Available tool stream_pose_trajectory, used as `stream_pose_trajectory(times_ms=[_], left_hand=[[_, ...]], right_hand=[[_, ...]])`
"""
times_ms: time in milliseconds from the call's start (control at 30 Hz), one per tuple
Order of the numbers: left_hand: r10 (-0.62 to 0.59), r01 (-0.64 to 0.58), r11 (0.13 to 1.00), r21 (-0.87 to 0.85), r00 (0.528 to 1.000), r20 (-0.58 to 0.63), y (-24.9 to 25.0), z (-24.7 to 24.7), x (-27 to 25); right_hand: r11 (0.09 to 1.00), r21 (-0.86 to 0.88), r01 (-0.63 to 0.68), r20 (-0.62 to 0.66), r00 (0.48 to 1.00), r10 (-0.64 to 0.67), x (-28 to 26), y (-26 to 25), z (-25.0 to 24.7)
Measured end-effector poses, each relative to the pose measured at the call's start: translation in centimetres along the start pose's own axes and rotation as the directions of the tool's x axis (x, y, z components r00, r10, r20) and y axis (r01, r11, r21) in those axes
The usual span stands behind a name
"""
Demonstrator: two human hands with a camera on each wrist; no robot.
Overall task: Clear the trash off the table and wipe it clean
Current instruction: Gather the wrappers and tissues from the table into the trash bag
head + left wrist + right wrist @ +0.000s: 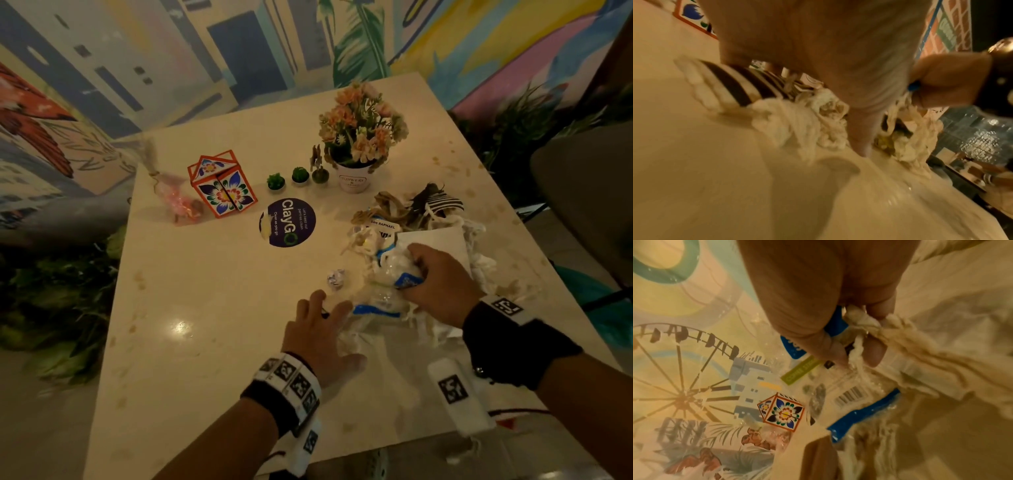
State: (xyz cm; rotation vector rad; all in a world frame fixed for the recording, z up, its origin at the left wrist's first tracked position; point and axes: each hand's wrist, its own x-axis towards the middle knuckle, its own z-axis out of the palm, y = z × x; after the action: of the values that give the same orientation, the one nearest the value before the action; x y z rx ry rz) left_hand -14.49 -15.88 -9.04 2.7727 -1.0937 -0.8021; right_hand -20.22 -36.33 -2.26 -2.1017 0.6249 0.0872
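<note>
A heap of trash lies on the right half of the cream table (205, 308): a clear plastic wrapper (383, 291) with blue edges, white tissue shreds (479, 267), brown paper strips (387, 205) and a black-and-white striped wrapper (442, 202). My right hand (435, 284) grips the clear wrapper (851, 386) together with tissue strands (900, 340). My left hand (325, 335) rests flat with spread fingers against the heap's near left edge, its fingers (861, 142) touching tissue (797, 123). A small crumpled paper ball (336, 278) sits just left of the heap.
At the back stand a flower pot (354, 178), three tiny potted plants (299, 176), a floral orange box (222, 186), a pink wrapped bundle (181, 202) and a round dark sticker (287, 222). Stain spots dot the tabletop. A chair (589, 192) stands at the right.
</note>
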Motion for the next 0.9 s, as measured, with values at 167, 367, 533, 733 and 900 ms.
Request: stream_pose_trajectory(times_ms=[167,367,533,733,900], left_hand=[[0.012,-0.052,0.987,-0.153,0.968,-0.252,-0.7,1.6,0.0],[-0.116,-0.027,0.905,-0.424,0.944,-0.308,-2.7,-0.5,-0.2],[-0.235,0.000,0.810,-0.587,0.917,-0.323,-4.2,-5.4,-1.4],[-0.136,-0.196,0.778,-0.597,0.876,-0.464,-5.1,-10.9,-2.8],[-0.201,-0.290,0.620,-0.729,0.840,-0.505,-5.9,-13.4,-3.4]], right_hand=[[0.970,0.237,-0.059,0.058,0.997,0.046,0.3,-1.5,-1.3],[0.907,0.422,0.007,-0.033,0.999,0.008,0.8,-4.3,-2.2],[0.901,0.423,0.100,-0.125,0.991,-0.052,1.5,-6.5,-3.3],[0.933,0.359,0.041,-0.118,0.993,0.002,3.3,-7.2,-3.3],[0.958,0.285,-0.022,-0.124,0.990,0.060,4.5,-7.4,-2.1]])
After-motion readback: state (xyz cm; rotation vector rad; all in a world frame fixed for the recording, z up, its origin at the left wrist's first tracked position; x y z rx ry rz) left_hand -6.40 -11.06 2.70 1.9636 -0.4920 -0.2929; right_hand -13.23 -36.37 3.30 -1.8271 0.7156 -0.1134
